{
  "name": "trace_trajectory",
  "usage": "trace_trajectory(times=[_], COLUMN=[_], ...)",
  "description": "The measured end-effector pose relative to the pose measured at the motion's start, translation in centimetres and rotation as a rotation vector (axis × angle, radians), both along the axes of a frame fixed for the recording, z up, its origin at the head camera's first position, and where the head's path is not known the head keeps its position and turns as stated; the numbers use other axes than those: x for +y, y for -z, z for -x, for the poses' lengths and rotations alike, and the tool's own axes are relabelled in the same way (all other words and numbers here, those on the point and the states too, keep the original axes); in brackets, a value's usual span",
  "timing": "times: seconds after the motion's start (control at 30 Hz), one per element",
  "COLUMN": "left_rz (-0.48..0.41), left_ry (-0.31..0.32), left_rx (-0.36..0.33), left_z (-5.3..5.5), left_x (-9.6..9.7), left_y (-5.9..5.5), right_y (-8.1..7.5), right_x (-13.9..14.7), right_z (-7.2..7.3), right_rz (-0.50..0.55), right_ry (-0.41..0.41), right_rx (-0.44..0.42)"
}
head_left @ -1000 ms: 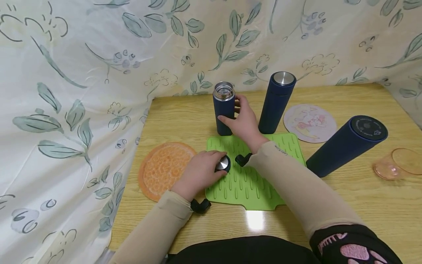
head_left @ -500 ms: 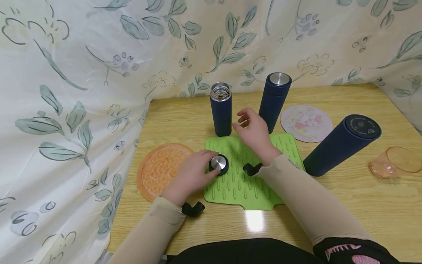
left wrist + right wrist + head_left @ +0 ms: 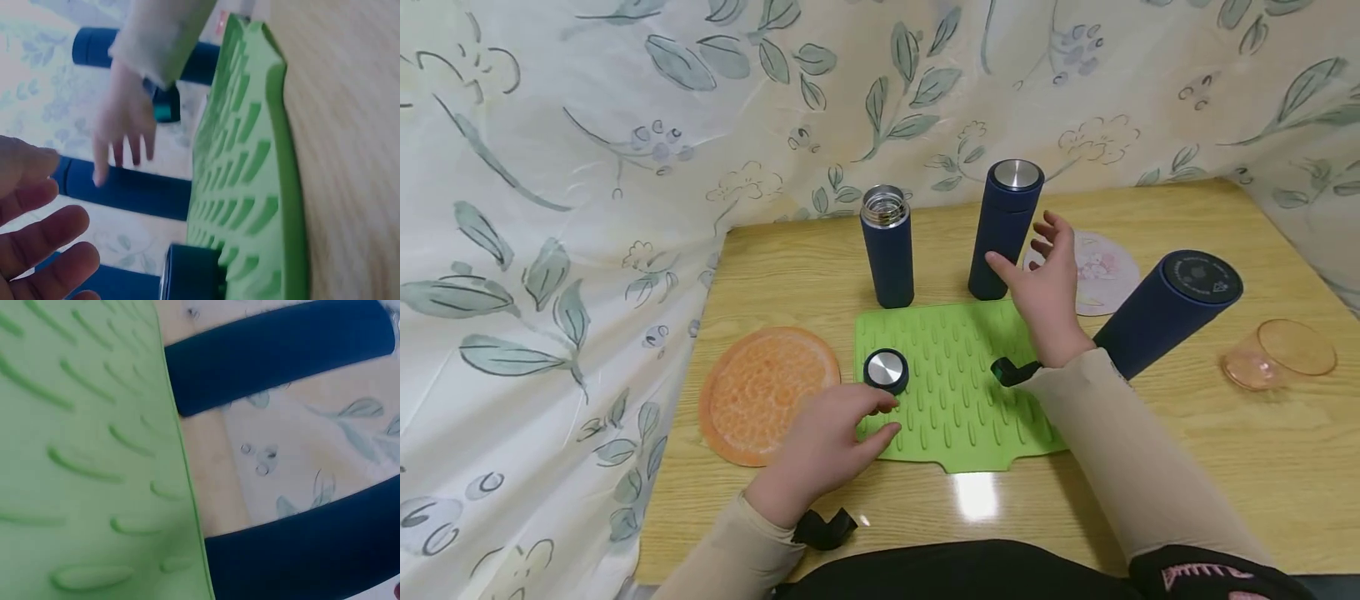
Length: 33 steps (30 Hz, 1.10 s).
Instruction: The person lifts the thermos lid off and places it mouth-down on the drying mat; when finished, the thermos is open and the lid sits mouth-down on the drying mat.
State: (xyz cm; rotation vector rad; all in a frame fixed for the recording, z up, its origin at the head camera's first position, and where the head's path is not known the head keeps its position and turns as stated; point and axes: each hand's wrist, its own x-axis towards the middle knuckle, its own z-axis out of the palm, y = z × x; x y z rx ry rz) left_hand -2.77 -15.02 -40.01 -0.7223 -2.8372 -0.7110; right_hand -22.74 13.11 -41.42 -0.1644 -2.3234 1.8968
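A dark blue bottle cap (image 3: 886,369) with a silver top rests on the green ridged mat (image 3: 955,433). Just in front of it my left hand (image 3: 831,442) hovers, fingers loosely bent and holding nothing. The uncapped dark blue thermos (image 3: 889,258) stands upright behind the mat, its steel mouth showing. My right hand (image 3: 1047,287) is spread beside the capped thermos (image 3: 1006,225), with its thumb close to the thermos's front; whether it touches is unclear. In the left wrist view the fingers (image 3: 59,244) of my left hand are apart, with the cap below right.
A third, larger dark blue thermos (image 3: 1165,312) stands to the right, next to my right forearm. Further right is a pinkish clear glass (image 3: 1277,358). An orange round mat (image 3: 767,392) lies left, and a pale pink round mat (image 3: 1105,271) lies behind my right hand.
My right hand has left the uncapped thermos and moved right to the capped one. My left hand has let go of the cap and drawn back toward me.
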Motion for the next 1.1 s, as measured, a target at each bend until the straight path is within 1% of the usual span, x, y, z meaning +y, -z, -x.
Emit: trace_trajectory(times=[0.1,0.17,0.27,0.37,0.47,0.57,0.7,0.8,0.87,0.93,0.97,1.0,1.1], left_rz=[0.009,0.018,0.027,0.029,0.024,0.021,0.017,0.005,-0.004,-0.018,-0.026,-0.035,-0.073], left_ry=[0.049,0.064,0.064,0.058,0.054,0.052,0.067,0.093,0.104,0.109,0.108,0.107,0.105], left_rx=[0.035,0.045,0.047,0.043,0.037,0.029,0.028,0.047,0.072,0.092,0.099,0.107,0.128], left_z=[-0.2,-0.3,-0.4,-0.5,-0.5,-0.4,0.0,0.5,1.0,1.4,1.6,1.9,2.4], left_x=[0.4,0.6,0.8,0.9,1.0,1.0,1.0,0.9,0.8,0.7,0.6,0.5,0.2], left_y=[0.3,0.5,0.5,0.4,0.4,0.3,0.0,-0.3,-0.9,-1.8,-2.4,-3.1,-5.6], right_y=[0.3,0.7,1.3,1.5,1.4,1.1,0.1,-0.8,-1.5,-2.2,-2.5,-2.7,-3.4], right_x=[-0.1,-0.3,-0.5,-0.5,-0.6,-0.7,-1.0,-1.2,-1.3,-1.4,-1.4,-1.3,-1.1], right_z=[1.1,1.5,1.7,1.6,1.4,0.9,-0.6,-2.2,-3.5,-4.7,-5.4,-6.1,-7.9], right_rz=[-0.022,-0.031,-0.032,-0.02,-0.009,0.005,0.026,0.035,0.03,0.014,0.002,-0.017,-0.077], right_ry=[-0.069,-0.08,-0.071,-0.048,-0.025,-0.014,-0.012,-0.031,-0.06,-0.093,-0.116,-0.14,-0.218], right_rx=[-0.055,-0.073,-0.079,-0.061,-0.035,-0.008,0.048,0.094,0.12,0.153,0.162,0.169,0.201])
